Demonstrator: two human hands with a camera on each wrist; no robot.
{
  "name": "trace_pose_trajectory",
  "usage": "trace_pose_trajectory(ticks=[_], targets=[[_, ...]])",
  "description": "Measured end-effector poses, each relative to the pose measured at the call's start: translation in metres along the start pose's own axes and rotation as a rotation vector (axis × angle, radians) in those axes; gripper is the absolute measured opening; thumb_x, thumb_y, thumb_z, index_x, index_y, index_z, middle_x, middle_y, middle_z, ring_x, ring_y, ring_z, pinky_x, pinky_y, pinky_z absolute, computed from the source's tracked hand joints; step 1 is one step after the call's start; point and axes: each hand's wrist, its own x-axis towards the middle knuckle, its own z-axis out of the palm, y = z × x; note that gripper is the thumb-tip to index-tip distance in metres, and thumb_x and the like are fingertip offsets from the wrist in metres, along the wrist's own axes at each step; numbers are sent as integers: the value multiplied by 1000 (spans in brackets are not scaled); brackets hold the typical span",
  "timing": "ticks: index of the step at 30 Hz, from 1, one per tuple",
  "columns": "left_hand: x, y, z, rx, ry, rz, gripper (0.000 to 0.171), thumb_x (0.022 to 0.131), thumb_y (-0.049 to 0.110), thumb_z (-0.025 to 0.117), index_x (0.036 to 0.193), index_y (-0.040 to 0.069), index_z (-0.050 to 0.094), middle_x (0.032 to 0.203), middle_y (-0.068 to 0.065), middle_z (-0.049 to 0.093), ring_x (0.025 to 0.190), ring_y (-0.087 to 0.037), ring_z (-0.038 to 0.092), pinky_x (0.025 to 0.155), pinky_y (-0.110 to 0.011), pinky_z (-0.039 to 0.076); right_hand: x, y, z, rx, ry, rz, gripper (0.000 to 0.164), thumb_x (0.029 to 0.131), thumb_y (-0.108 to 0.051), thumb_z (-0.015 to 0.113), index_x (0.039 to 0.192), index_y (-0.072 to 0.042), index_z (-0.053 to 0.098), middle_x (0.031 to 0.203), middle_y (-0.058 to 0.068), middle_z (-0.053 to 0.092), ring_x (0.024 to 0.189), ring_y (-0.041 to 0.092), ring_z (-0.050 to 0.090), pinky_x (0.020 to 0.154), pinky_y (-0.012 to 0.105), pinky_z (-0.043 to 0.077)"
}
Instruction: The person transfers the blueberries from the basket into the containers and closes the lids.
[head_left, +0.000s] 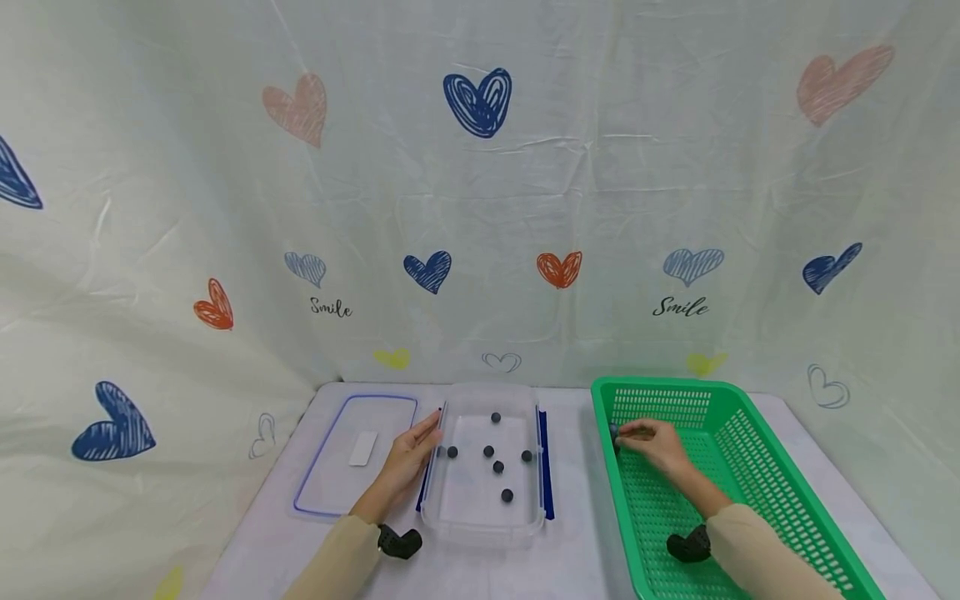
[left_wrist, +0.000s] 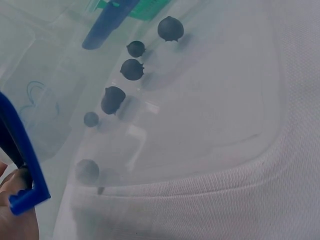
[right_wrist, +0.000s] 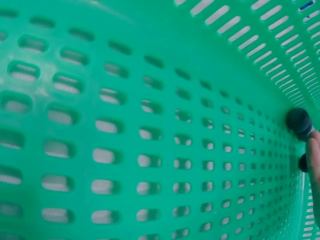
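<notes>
A clear plastic box with blue side latches stands on the table without its lid. Inside it lie several dark blueberries, also visible through the box wall in the left wrist view. My left hand rests against the box's left side, fingers fairly straight, beside a blue latch. Within a green basket, my right hand reaches to the left wall. Its fingertips pinch a dark blueberry, partly hidden. Another dark berry sits just below it.
The box's clear lid, edged in blue, lies flat left of the box with a white rectangle on it. A white cloth covers the table. Behind hangs a pale curtain printed with hearts.
</notes>
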Motion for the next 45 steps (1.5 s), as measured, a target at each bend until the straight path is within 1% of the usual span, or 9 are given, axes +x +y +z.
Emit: trace_pose_trajectory(ticks=[7,12,24,26,31,33,36,40,45], targets=[[0,0,1,17,-4,17,51,105,4,48,150,-11,30,158,-25,23,147,-35,19,115,-35,25,0,7,1,-54,1,-42,24,86,-5,78,103,10,70,99,20,71,86,23,69,73,35,60],[0,0,1,-4,-4,20,52,104,4,49,150,-12,30,158,-25,23,147,-34,18,115,-34,24,0,11,3,-64,9,-33,23,85,-3,78,102,10,70,98,20,71,85,25,69,71,34,60],[0,0,2,-37,15,7,54,104,6,53,150,-11,31,158,-24,24,147,-31,20,115,-35,22,0,12,7,-46,-3,-17,22,86,0,76,102,12,68,96,21,70,83,25,69,72,38,61],[-1,0,2,-30,11,11,54,104,6,52,150,-12,31,158,-24,24,147,-32,20,115,-35,22,0,12,7,-40,-4,-33,22,85,-1,77,101,12,69,95,20,70,81,24,69,71,38,61],[-1,0,1,-20,5,11,53,104,5,52,150,-12,31,158,-25,23,147,-34,19,115,-36,22,-1,17,5,3,-21,-153,18,83,-2,78,95,8,70,86,11,71,75,18,67,64,34,60],[-2,0,1,-16,4,10,53,104,5,51,150,-12,31,158,-25,23,147,-34,18,115,-37,22,-1,18,5,12,-36,-181,16,84,-2,78,95,8,70,85,10,70,75,18,67,63,34,60],[-2,1,0,5,0,9,51,105,4,49,150,-11,30,159,-25,22,147,-35,18,115,-38,22,0,17,6,-3,-43,-147,16,84,1,76,97,9,70,88,14,71,77,21,68,65,35,60],[-2,1,0,16,3,-6,51,105,5,48,151,-9,31,159,-23,22,147,-34,19,115,-38,23,-1,11,9,-65,-38,-50,17,86,3,74,100,11,69,93,18,71,82,25,68,69,34,60],[-2,1,0,19,3,-5,52,105,7,49,151,-8,32,159,-23,23,147,-33,20,115,-37,23,-1,10,8,-60,-32,-47,17,86,2,74,100,12,69,95,20,70,85,30,70,71,39,61]])
